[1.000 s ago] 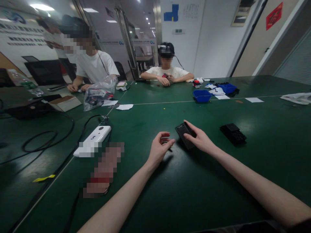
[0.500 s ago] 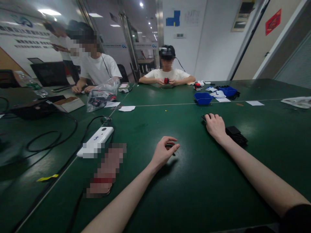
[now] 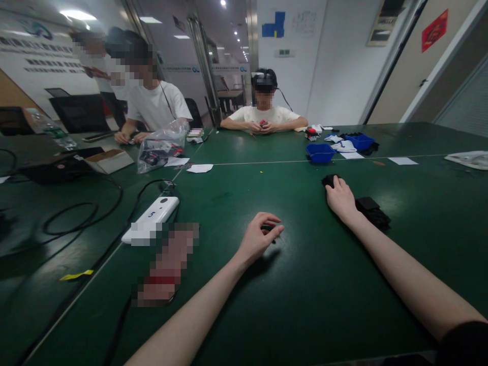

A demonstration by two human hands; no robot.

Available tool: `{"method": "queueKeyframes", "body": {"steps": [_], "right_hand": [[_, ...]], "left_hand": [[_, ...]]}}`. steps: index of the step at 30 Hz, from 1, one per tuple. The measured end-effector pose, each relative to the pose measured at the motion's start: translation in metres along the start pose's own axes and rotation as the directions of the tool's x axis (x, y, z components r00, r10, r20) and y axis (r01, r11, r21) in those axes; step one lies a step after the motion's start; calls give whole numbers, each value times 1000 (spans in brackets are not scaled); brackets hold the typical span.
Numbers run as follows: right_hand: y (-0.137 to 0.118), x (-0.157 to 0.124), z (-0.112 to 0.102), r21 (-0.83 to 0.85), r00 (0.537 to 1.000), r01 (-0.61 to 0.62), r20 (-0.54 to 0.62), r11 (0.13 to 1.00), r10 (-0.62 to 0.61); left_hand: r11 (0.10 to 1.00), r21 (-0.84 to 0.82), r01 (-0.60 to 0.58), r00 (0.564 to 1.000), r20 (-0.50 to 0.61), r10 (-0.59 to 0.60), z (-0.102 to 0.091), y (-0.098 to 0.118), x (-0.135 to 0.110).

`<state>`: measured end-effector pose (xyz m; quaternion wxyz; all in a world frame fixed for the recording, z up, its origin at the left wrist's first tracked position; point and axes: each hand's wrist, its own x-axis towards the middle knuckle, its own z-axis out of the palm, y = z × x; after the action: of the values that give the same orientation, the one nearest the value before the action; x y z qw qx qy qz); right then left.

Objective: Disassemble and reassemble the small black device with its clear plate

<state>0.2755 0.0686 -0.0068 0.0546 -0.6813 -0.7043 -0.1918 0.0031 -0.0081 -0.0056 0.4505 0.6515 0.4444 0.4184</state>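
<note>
The left hand (image 3: 259, 238) is held just above the green tabletop (image 3: 305, 284), near the middle of the view. Its fingers (image 3: 272, 222) are curled narrow and pinched against the thumb on a small dark part (image 3: 268, 228). Little of that part is shown, and its shape cannot be told.

The right hand (image 3: 340, 198) is stretched farther out and to the right, its fingers laid over a black piece (image 3: 328, 180) resting on the tabletop. Only the far edge of the piece is seen, so whether it is gripped or merely covered cannot be told. A black ribbed block (image 3: 373, 212) lies just beside the right wrist.

Both the part and the piece are judged to be hard moulded plastic: light, stiff and fairly smooth. The small part would be easily dropped and is best pinched across opposite sides with the fingertips. The piece lies low on the tabletop and is best taken by its edges, thumb against fingers.

A blue bin (image 3: 319, 152) stands beyond the right hand. A white device marked 5 (image 3: 150, 220) lies well to the left among cables. Two other people are seated at the far side.
</note>
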Motion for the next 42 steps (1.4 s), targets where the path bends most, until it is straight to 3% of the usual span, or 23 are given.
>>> {"method": "queueKeyframes", "body": {"steps": [5,9,13,15,17,20,23,28,32,37,40,42], "right_hand": [[-1,-2,-2,31,1000,22,-19,999,-22],[1,-11,-15,-22,997,69,-46,997,-70],[16,-23,-40,-53,997,-63,39,997,65],[27,-28,-50,-66,963,-198,175,978,207],[37,-31,-56,-81,888,-309,331,948,318],[46,-32,-57,-72,813,-362,463,930,352],[47,-32,-57,-41,830,-344,454,938,324],[38,-32,-64,-26,908,-316,283,948,310],[28,-32,-74,25,934,-291,224,957,278],[8,-29,-82,314,953,-239,257,919,160],[-16,-33,-80,599,966,-172,259,782,14],[-36,-39,-74,779,959,-157,267,607,-96]], "left_hand": [[1000,-10,1,1000,-1,-1,0,-1,1],[1000,-19,1,1000,1,-1,0,-3,1],[1000,-7,-9,1000,4,9,0,-3,1],[1000,-2,-13,1000,4,13,0,-2,1],[1000,5,-13,1000,4,13,0,-2,1],[1000,16,-16,1000,5,16,0,-2,1],[999,20,-24,1000,5,24,0,-2,1],[999,37,-33,999,17,32,0,-4,1],[999,40,-25,1000,20,24,0,-8,2],[1000,8,16,1000,9,-16,1,-4,2],[998,-24,66,998,24,-65,2,1,2],[995,-55,82,996,25,-81,2,4,2]]}}
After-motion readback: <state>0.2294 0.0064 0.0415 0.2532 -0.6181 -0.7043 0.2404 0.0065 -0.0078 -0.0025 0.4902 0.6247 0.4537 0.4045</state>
